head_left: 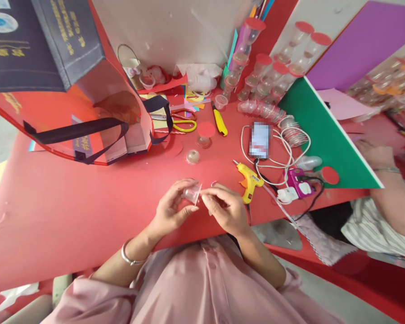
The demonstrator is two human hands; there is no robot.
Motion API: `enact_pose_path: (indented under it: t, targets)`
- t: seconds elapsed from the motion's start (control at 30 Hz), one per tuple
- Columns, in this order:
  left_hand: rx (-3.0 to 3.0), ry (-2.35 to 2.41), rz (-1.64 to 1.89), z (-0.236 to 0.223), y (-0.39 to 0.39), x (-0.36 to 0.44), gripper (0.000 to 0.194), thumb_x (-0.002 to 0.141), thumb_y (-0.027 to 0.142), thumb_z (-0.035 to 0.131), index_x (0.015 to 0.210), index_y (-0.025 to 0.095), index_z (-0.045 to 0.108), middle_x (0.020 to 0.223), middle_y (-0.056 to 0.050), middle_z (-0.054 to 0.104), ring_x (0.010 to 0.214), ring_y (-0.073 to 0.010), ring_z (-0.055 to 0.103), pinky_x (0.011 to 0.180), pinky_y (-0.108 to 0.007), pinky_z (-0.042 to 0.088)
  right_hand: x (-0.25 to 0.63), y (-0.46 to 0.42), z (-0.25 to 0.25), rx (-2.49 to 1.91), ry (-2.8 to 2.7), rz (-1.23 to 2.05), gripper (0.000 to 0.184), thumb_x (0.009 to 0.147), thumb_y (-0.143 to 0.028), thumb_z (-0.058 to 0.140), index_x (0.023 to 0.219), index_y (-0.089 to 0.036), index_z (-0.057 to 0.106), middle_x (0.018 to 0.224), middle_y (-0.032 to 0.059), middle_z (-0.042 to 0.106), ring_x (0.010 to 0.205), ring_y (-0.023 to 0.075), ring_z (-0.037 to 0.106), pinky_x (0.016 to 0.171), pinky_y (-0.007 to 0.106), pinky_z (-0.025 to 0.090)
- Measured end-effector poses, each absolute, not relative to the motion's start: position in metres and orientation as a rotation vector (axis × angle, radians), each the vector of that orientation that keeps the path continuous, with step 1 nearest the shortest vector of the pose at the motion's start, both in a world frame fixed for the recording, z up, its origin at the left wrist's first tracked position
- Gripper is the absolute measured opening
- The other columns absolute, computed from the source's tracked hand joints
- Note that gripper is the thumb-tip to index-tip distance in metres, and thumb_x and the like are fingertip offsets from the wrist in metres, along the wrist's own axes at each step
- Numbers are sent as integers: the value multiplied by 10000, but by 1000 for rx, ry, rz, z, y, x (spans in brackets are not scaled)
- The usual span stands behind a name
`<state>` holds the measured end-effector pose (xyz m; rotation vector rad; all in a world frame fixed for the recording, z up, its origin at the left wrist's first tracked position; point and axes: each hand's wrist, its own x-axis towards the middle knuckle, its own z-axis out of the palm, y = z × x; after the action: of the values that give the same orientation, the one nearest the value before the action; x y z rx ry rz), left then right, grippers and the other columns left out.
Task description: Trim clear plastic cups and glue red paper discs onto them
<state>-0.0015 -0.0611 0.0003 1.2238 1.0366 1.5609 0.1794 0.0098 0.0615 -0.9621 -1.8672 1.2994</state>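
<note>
Between the thumb and fingers of my left hand (175, 204) is a small clear plastic cup (191, 193), tipped on its side with its rim facing right. My right hand (224, 206) is close beside that rim, thumb and forefinger pinched together; whatever they hold is too small to make out. Beyond my hands a clear cup with a domed shape (193, 156) sits on the red table. Behind it stands a cup topped with a red disc (205, 132). To the right lies a yellow hot glue gun (248, 180).
A large red and dark paper bag (87, 112) stands at left. Scissors (184, 123) and a yellow utility knife (219, 120) lie behind. A phone (259, 140), white cables and a power adapter (299, 183) are right, before a green divider (327, 144). Another person's arm (388, 180) is beyond it.
</note>
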Motion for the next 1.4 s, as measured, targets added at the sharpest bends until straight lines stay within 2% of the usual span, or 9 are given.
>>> enact_pose_path:
  t: [0.13, 0.4, 0.63, 0.8, 0.97, 1.1, 1.23, 1.33, 1.4]
  targets:
    - [1410, 1168, 1549, -2, -58, -4, 558, 883, 194, 790, 1405, 263, 605, 1383, -160, 615, 1342, -318, 589, 1101, -502, 537, 181, 13, 56, -1078, -1584, 1762, 292, 962, -473, 672, 997, -211, 795, 662, -22, 598, 593, 111, 534, 563, 253, 439]
    - [1793, 1368, 1552, 8, -51, -6, 501, 898, 135, 759, 1367, 236, 617, 1308, -152, 684, 1260, -290, 655, 1046, -490, 570, 179, 19, 43, -1156, -1346, 1919, 276, 862, -464, 772, 795, -196, 777, 610, -25, 607, 510, 89, 478, 456, 224, 360]
    - [2012, 1503, 1578, 7, -50, -5, 521, 896, 108, 737, 1380, 258, 613, 1296, -129, 683, 1201, -274, 685, 988, -444, 603, 177, 21, 43, -1158, -1348, 1939, 265, 833, -436, 733, 726, -194, 713, 624, -41, 586, 485, 83, 456, 434, 226, 366]
    - [1944, 1559, 1591, 7, -51, -4, 508, 854, 135, 801, 1325, 236, 639, 1275, -124, 693, 1175, -273, 692, 972, -438, 606, 175, 21, 50, -1160, -1355, 1949, 301, 841, -447, 714, 692, -186, 701, 583, -46, 556, 465, 72, 391, 435, 232, 334]
    - [1910, 1565, 1569, 3, -51, -5, 515, 846, 147, 816, 1317, 255, 636, 1270, -117, 686, 1160, -265, 688, 915, -418, 620, 179, 23, 50, -1120, -1410, 1944, 323, 873, -482, 698, 781, -176, 749, 673, -15, 646, 488, 77, 448, 440, 234, 336]
    - [1952, 1563, 1537, 3, -51, -7, 497, 859, 163, 807, 1315, 271, 642, 1265, -111, 675, 1131, -250, 686, 903, -411, 620, 180, 25, 48, -1159, -1434, 1916, 309, 849, -464, 707, 736, -177, 720, 611, -30, 613, 441, 73, 437, 436, 236, 332]
    - [1982, 1571, 1464, 3, -51, -7, 513, 862, 248, 816, 1339, 262, 625, 1289, -132, 662, 1161, -272, 673, 904, -430, 628, 179, 25, 52, -1213, -1439, 1851, 271, 823, -402, 683, 663, -183, 677, 569, -36, 592, 436, 73, 449, 453, 231, 344]
    - [2012, 1629, 1437, 2, -52, -7, 418, 898, 249, 772, 1296, 248, 643, 1263, -131, 675, 1150, -268, 681, 915, -435, 627, 178, 24, 52, -1228, -1487, 1789, 208, 804, -354, 675, 682, -186, 698, 578, -35, 600, 477, 82, 480, 474, 222, 361]
    - [1971, 1691, 1433, 0, -53, -7, 428, 895, 244, 774, 1301, 233, 641, 1236, -130, 682, 1110, -255, 690, 897, -417, 628, 178, 22, 49, -1234, -1521, 1744, 174, 797, -333, 674, 716, -186, 720, 579, -39, 597, 494, 85, 487, 489, 219, 368]
